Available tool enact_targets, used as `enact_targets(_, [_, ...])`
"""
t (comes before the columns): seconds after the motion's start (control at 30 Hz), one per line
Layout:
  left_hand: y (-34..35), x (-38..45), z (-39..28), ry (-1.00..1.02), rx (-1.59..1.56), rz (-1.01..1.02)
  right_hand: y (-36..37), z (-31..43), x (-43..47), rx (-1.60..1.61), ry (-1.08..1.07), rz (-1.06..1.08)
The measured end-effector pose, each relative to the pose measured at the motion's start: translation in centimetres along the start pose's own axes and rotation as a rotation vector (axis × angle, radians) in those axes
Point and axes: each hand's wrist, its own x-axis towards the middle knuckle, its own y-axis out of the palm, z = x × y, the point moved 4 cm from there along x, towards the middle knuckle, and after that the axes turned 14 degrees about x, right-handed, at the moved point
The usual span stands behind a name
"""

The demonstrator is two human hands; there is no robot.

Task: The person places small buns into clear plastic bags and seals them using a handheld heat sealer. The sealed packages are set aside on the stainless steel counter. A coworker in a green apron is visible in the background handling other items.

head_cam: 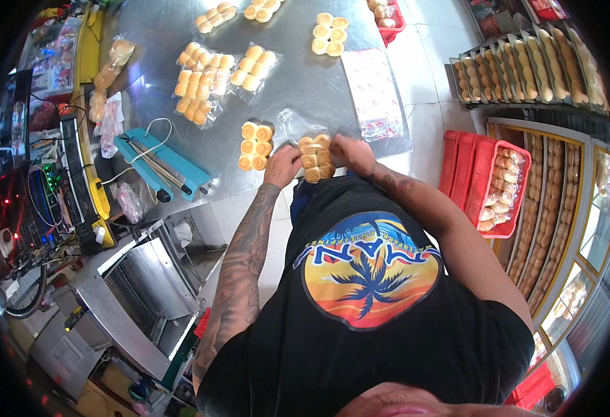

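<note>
Between my two hands, at the near edge of the steel table, lies a block of joined bread rolls. A clear plastic bag spreads on the tabletop just beyond it, overlapping the rolls' far end. My left hand pinches the bag's edge on the left of the rolls. On the other side my right hand has its curled fingers at the bag's right edge; the fingertips are partly hidden. An unwrapped block of rolls sits beside my left hand.
Bagged rolls are piled farther up the steel table. A teal bag sealer with a cord lies left. Printed plastic packaging covers the right corner. Red crates and a bread rack stand right.
</note>
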Motion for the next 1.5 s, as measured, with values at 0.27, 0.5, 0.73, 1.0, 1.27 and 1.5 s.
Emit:
enact_targets(0.27, [1.0, -2.3, 0.2, -0.005, -0.04, 0.145, -1.6, 1.0, -0.2, -0.179, -0.215, 0.416])
enact_targets(0.5, [1.5, -5.1, -0.3, -0.033, -0.013, 0.221, -1.1, 2.9, -0.6, -0.156, -0.219, 0.629])
enact_targets(0.73, [-6.1, -5.3, -3.3, -0.323, -0.482, -0.006, -5.1, 6.5, 1.1, 0.436, -0.128, 0.347])
enact_targets(1.0, [-15.0, -4.8, -11.0, -0.321, -1.119, -0.298, -10.6, 24.5, -4.2, -0.096, -0.96, -0.005])
enact_targets(1.27, [-23.4, -11.0, -12.6, -0.012, -0.188, -0.545, -5.6, 29.9, -3.6, -0.395, -1.204, 0.219])
enact_targets(1.5, [-28.0, -15.8, -7.4, 0.101, 0.028, -0.465, -0.7, 36.2, -4.4, -0.391, -1.235, 0.259])
